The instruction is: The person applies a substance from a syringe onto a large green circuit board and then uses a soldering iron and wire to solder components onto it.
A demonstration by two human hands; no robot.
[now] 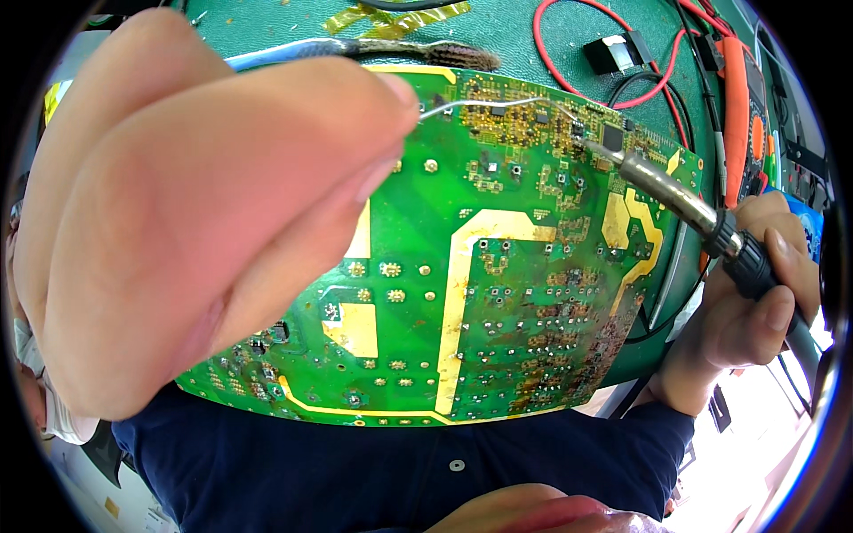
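Note:
A large green circuit board (409, 240) with gold-coloured tracks and brown stained patches lies in front of me. Close to the camera, my left hand (204, 195) is closed in a pinch on a thin strand of solder wire (498, 102), which curves right across the board's upper part. My right hand (755, 293) grips a soldering iron (671, 191) by its black collar and handle. The iron's tip meets the board near a black square chip (613, 138), just below the wire's free end. Whether tip and wire touch is too small to tell.
Beyond the board lies a brush (462, 56) with dark bristles, near pieces of yellow tape (400, 19). Red leads (544, 53) loop over the green mat (498, 27) at the back right. An orange-cased meter (737, 124) stands at the right.

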